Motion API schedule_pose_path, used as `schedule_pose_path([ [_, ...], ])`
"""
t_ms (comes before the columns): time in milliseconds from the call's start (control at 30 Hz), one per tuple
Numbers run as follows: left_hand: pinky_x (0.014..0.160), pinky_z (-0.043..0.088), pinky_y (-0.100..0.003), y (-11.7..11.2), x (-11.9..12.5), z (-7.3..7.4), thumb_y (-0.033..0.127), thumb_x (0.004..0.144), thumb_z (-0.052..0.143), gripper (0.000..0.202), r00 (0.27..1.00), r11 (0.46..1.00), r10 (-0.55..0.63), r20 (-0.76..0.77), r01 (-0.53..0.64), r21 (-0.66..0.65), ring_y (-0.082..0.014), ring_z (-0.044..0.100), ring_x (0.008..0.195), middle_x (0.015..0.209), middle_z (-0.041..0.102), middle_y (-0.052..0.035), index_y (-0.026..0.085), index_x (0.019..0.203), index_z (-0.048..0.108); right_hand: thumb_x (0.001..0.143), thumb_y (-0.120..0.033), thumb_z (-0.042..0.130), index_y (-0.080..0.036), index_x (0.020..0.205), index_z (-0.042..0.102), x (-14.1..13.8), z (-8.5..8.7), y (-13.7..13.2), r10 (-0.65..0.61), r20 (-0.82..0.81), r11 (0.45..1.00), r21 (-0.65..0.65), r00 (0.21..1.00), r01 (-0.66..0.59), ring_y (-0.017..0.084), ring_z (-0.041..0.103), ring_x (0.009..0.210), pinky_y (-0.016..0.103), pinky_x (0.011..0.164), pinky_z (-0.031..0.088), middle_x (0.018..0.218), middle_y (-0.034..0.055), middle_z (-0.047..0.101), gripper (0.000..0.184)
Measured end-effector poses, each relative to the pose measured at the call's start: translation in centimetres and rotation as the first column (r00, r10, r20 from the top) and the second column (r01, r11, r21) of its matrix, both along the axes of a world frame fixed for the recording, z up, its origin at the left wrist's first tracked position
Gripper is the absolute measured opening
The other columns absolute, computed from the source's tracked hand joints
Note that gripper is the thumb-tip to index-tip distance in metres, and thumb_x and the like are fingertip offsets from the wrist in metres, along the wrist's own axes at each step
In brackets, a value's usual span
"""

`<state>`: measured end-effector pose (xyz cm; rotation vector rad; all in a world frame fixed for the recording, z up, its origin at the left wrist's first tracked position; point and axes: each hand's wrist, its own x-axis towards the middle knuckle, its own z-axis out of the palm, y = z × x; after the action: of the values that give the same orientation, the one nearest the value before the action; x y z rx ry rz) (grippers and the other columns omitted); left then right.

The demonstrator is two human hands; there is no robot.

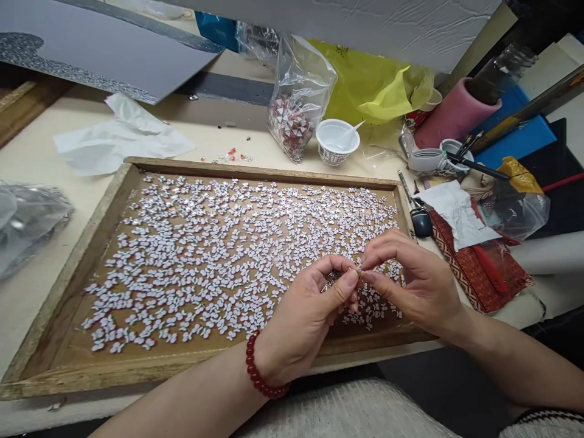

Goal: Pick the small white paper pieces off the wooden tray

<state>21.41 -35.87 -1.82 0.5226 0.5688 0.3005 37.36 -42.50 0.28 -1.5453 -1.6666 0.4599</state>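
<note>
Across the table lies a shallow wooden tray (pixel 82 267), its brown base covered with many small whitish flower- or butterfly-shaped pieces (pixel 191 261). Over its right front part, my left hand (pixel 314 304) is curled around a cluster of small silvery metal pieces (pixel 332 278). A red bead bracelet (pixel 260 374) circles that wrist. My right hand (pixel 415 280) meets the left thumb and forefinger, its own thumb and forefinger pinching at a tiny item between the fingertips. That item is too small to make out.
Behind the tray stand a clear bag of red and silver pieces (pixel 292 121) and a white cup with a spoon (pixel 336 146). Loose red and clear beads (pixel 232 156) lie beside them. At right are a black-handled tool (pixel 420 222), a patterned red pouch (pixel 488 277) and a pink roll (pixel 456 112).
</note>
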Motion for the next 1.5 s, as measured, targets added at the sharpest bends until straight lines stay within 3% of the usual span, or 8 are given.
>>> schedule_pose_path([
  [300,0.067,0.037,-0.024,-0.1,0.0,0.3,0.026,0.089,0.059,0.014,1.0,0.996,-0.002,0.017,0.001,0.089,-0.0113,0.046,0.069,0.072,0.051,0.0017,0.017,0.08,0.054,0.081,-0.01,0.061,-0.019,0.084,0.058,-0.1,-0.1,0.1,0.055,0.138,0.995,0.077,0.989,-0.066,0.016,0.059,0.082,0.034,0.074,0.049,0.082,0.0039,0.062,0.009],
  [667,0.067,0.039,-0.024,0.0,0.2,0.1,0.027,0.09,0.058,0.017,0.998,0.999,0.044,0.039,-0.043,-0.025,-0.0109,0.045,0.069,0.074,0.051,0.001,0.016,0.078,0.055,0.085,-0.009,0.053,-0.019,0.085,0.054,-0.3,-0.2,0.3,0.156,0.174,0.98,0.099,0.972,-0.175,0.015,0.058,0.082,0.033,0.074,0.048,0.08,0.0029,0.061,0.01],
  [833,0.063,0.038,-0.022,-0.1,0.2,-0.1,0.027,0.089,0.062,0.017,0.999,0.998,0.048,0.015,-0.047,-0.045,-0.0084,0.045,0.065,0.076,0.052,0.0013,0.015,0.079,0.055,0.085,-0.012,0.054,-0.022,0.086,0.052,1.2,0.3,1.4,0.044,0.263,0.993,0.099,0.964,-0.072,0.016,0.057,0.08,0.034,0.073,0.047,0.08,0.0026,0.06,0.01],
  [967,0.06,0.036,-0.021,-0.1,0.1,-0.1,0.026,0.087,0.064,0.017,0.999,0.999,0.021,0.026,-0.02,-0.045,-0.007,0.044,0.061,0.072,0.05,0.0022,0.014,0.079,0.055,0.084,-0.013,0.055,-0.022,0.082,0.052,3.2,-0.3,3.8,-0.061,0.381,0.992,0.127,0.922,0.013,0.018,0.056,0.081,0.036,0.075,0.046,0.08,0.0032,0.061,0.01],
  [1233,0.06,0.037,-0.022,-0.2,-0.1,0.1,0.029,0.088,0.063,0.02,0.999,0.997,0.032,0.014,-0.031,-0.066,-0.0081,0.043,0.063,0.073,0.051,0.0014,0.015,0.076,0.055,0.083,-0.011,0.053,-0.02,0.079,0.054,4.1,-2.9,6.8,0.004,0.542,0.999,0.028,0.84,-0.022,0.022,0.054,0.09,0.039,0.078,0.044,0.088,0.0074,0.062,0.01],
  [1500,0.057,0.033,-0.023,-0.2,-0.1,0.4,0.032,0.088,0.063,0.023,1.0,0.999,0.003,-0.007,-0.003,-0.052,-0.0079,0.043,0.062,0.072,0.051,0.0017,0.015,0.075,0.054,0.082,-0.012,0.054,-0.018,0.078,0.056,4.0,-3.1,7.2,0.04,0.613,0.999,-0.007,0.789,-0.045,0.024,0.052,0.092,0.039,0.078,0.044,0.094,0.0101,0.061,0.008],
])
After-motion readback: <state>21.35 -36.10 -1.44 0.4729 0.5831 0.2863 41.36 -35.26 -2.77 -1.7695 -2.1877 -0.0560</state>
